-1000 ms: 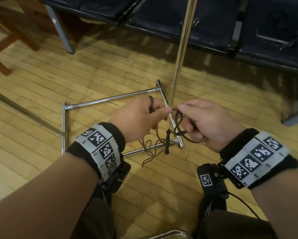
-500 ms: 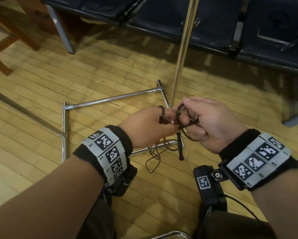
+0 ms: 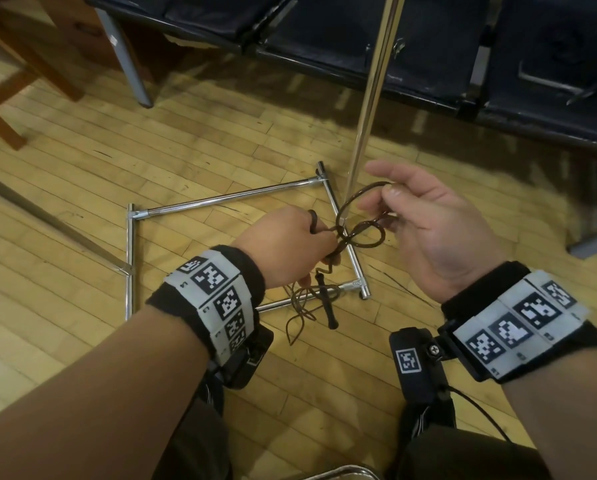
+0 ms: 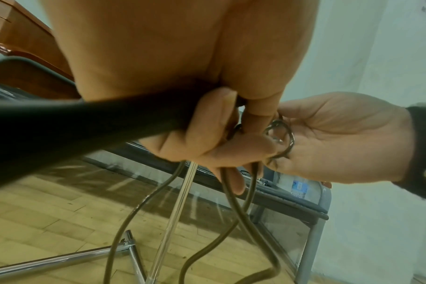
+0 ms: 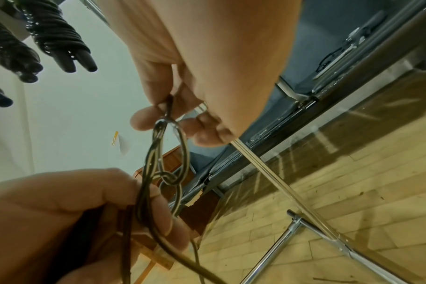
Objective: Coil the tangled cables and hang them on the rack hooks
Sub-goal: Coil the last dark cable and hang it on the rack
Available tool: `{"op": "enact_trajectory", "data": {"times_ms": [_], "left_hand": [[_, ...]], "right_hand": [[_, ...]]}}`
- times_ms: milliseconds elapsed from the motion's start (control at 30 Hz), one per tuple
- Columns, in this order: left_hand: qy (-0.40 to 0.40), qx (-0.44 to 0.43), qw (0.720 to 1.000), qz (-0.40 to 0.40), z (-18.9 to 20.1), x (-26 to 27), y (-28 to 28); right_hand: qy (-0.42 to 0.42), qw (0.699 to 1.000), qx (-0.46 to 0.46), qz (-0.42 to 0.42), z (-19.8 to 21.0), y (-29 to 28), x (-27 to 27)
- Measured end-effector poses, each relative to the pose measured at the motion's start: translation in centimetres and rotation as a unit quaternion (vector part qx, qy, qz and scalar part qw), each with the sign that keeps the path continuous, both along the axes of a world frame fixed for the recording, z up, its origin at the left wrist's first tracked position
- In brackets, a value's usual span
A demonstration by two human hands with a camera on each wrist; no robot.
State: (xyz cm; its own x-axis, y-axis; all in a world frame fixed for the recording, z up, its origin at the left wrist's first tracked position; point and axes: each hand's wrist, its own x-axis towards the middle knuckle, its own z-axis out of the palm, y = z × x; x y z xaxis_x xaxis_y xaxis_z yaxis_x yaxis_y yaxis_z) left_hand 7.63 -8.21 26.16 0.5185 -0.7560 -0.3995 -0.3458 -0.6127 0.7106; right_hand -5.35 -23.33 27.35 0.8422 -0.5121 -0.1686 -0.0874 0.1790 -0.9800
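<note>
A thin dark brown cable runs in tangled loops between my two hands, above the floor. My left hand grips a bunch of its strands in curled fingers. The loose tail and plug hang below it. My right hand is turned palm up and pinches one loop between thumb and finger. A knot sits between the hands. The chrome rack's pole rises just behind the hands, and its base frame lies on the floor.
Several black coiled cables hang high up in the right wrist view. A row of dark seats stands behind the rack. Wooden furniture is at the far left. The floor is wooden boards.
My hands were close together on the tangle. The right hand has moved up and to the right, turned palm up and drawn out a loop. The left hand keeps its grip.
</note>
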Motion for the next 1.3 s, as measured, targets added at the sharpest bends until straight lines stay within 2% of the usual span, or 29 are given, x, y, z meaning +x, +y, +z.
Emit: {"op": "enact_trajectory", "data": {"times_ms": [100, 167, 233, 333, 433, 500, 633, 733, 933, 1000, 1033, 1067, 1133, 1200, 1267, 1300], "left_hand": [[-0.017, -0.004, 1.0, -0.019, 0.0, -0.1, 0.0], [-0.043, -0.021, 0.999, -0.024, 0.0, -0.2, 0.1], [-0.065, -0.039, 0.997, -0.02, 0.0, -0.1, 0.0], [-0.076, -0.057, 0.995, -0.022, -0.1, -0.1, -0.1], [-0.072, -0.05, 0.995, -0.039, -0.2, -0.2, -0.2], [-0.074, -0.037, 0.995, -0.058, -0.3, -0.3, -0.2], [-0.083, -0.021, 0.995, -0.057, -0.4, -0.2, -0.1], [-0.082, -0.016, 0.996, -0.028, -0.6, -0.1, -0.1], [-0.068, -0.02, 0.997, -0.002, -0.5, 0.1, -0.3], [0.009, -0.055, 0.998, 0.035, -0.5, 0.0, -0.1], [0.086, -0.09, 0.99, 0.066, -0.3, 0.0, 0.0], [0.181, -0.139, 0.969, 0.1, 0.0, 0.0, 0.1], [0.327, -0.239, 0.902, 0.147, 0.6, 0.1, 0.1], [0.387, -0.301, 0.855, 0.166, 1.1, 0.5, 0.2], [0.409, -0.324, 0.834, 0.178, 1.2, 0.8, 0.3], [0.415, -0.326, 0.829, 0.184, 1.2, 1.0, 0.4]], "right_hand": [[0.0, 1.0, 0.029, 0.008, 0.2, -0.6, -0.2], [0.036, 0.998, 0.04, 0.03, 0.3, -1.0, -0.2], [0.102, 0.991, 0.014, 0.082, 0.1, -1.0, -0.3], [0.182, 0.967, -0.089, 0.155, -0.4, -0.5, -0.6], [0.181, 0.961, -0.162, 0.136, -0.7, -0.5, -0.6], [0.164, 0.968, -0.157, 0.111, -0.7, -0.7, -0.6], [0.148, 0.984, -0.089, 0.041, -0.8, -0.4, -0.3], [0.142, 0.982, -0.123, -0.031, -0.6, -0.7, -0.2], [0.144, 0.964, -0.214, 0.059, -0.2, 0.0, -0.5], [0.15, 0.975, -0.16, 0.04, -0.3, 0.0, -0.2], [0.145, 0.985, -0.09, 0.018, -0.2, -0.1, 0.0], [0.134, 0.991, -0.009, 0.0, -0.1, -0.2, 0.1], [0.116, 0.988, 0.1, 0.032, 0.2, -0.2, 0.0], [0.118, 0.973, 0.134, 0.144, 0.5, -0.1, -0.2], [0.131, 0.957, 0.122, 0.228, 0.5, 0.1, -0.4], [0.145, 0.956, 0.087, 0.239, 0.5, 0.2, -0.4]]}}
